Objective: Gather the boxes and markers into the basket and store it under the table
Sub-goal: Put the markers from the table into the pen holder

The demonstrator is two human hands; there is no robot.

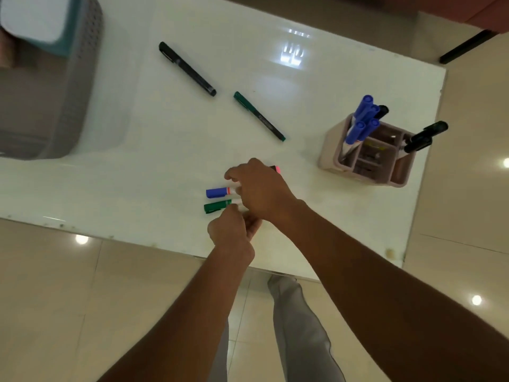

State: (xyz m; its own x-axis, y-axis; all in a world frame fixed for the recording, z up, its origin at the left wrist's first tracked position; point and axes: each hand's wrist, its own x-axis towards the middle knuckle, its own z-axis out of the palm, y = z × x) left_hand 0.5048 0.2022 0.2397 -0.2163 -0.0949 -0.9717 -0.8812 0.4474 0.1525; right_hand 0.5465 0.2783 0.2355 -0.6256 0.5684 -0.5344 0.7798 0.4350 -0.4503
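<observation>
Right hand (261, 188): fingers curled down over the barrels of two markers near table centre. The barrels are hidden under the palm, so I cannot tell whether it clamps them or only covers them. Left hand (231, 234): at 6 o'clock of the right hand and close against it, fingers curled, thumb tip at the barrel of the nearer marker. Pinch or mere touch: cannot tell.

Blue-capped white-barrelled marker (217, 192): flat on the glossy white table (165, 166), long axis on the 9–3 line, cap pointing to 9 o'clock. Green-capped white-barrelled marker (217, 207): just beside it on the 6 o'clock side, nearly parallel, cap to 9 o'clock and dipping slightly toward 8. Pink tip (276, 169): shows past the right hand's knuckles at 1 o'clock, rest hidden.

Long black marker (187, 68): at 11 o'clock of the hands, well apart, axis 10–4, clip end toward 10. Slim dark-green pen (259, 115): at 12 o'clock, between the black marker and the hands, axis also 10–4.

Grey perforated plastic basket (80, 86): on the table toward 10 o'clock, with a teal box with white lid (33, 20) in it. Beige plastic compartmented holder (330, 150): at 2 o'clock. Blue-capped pens (355, 132) and black pens (429, 128) stand tilted in it, caps up.
</observation>
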